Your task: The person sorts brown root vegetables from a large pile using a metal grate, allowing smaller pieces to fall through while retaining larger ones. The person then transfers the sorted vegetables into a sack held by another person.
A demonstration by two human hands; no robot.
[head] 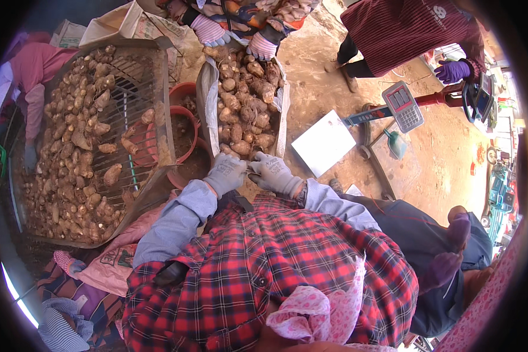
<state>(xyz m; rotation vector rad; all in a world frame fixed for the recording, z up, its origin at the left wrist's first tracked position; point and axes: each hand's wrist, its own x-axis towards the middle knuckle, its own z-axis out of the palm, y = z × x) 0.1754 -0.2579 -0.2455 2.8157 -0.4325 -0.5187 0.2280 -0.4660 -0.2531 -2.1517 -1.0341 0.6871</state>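
Observation:
A white woven sack (pixel 209 101) full of brown taro corms (pixel 246 103) stands in front of me, its mouth spread wide. My left hand (pixel 227 174), in a grey work glove, is closed at the sack's near edge. Close beside it, my right hand (pixel 273 173) wears a matching glove and also grips that edge. The cloth under my fingertips is mostly hidden. Across the sack, a co-worker's two gloved hands (pixel 260 47) rest at the far rim, by the corms.
To the left, a slatted metal sorting table (pixel 169 132) carries many corms, with red buckets (pixel 185 132) beside it. On the right stands a platform scale (pixel 324 143) with its keypad display (pixel 402 107). A teal scoop (pixel 395 143) lies beyond. Several people stand around.

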